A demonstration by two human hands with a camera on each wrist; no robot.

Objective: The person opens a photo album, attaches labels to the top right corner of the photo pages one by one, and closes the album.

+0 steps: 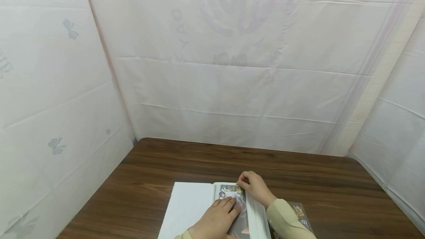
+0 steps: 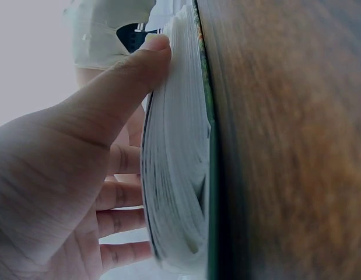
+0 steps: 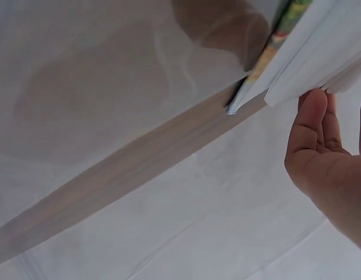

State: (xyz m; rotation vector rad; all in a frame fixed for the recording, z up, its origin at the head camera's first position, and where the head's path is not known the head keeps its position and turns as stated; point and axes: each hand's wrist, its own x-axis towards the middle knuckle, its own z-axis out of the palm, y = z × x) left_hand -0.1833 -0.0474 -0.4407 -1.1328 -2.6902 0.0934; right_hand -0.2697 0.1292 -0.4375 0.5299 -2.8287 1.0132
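A thick book (image 1: 189, 202) lies spread near the table's front edge, a blank white side on the left. On its right side is a grey picture sheet (image 1: 244, 218) with gold crown-like print along the top. My left hand (image 1: 216, 218) rests on that sheet with fingers extended. In the left wrist view, its thumb (image 2: 154, 46) lies along the edges of the stacked pages (image 2: 180, 134). At the upper right corner of the sheet, my right hand (image 1: 257, 189) pinches a page edge (image 3: 326, 79) between thumb and fingertips. Exactly which layer it pinches I cannot tell.
Partly under the right forearm, a dark printed sheet (image 1: 301, 215) lies on the brown wooden table (image 1: 149, 169). White printed cloth (image 1: 216, 84) hangs behind the table and along both sides.
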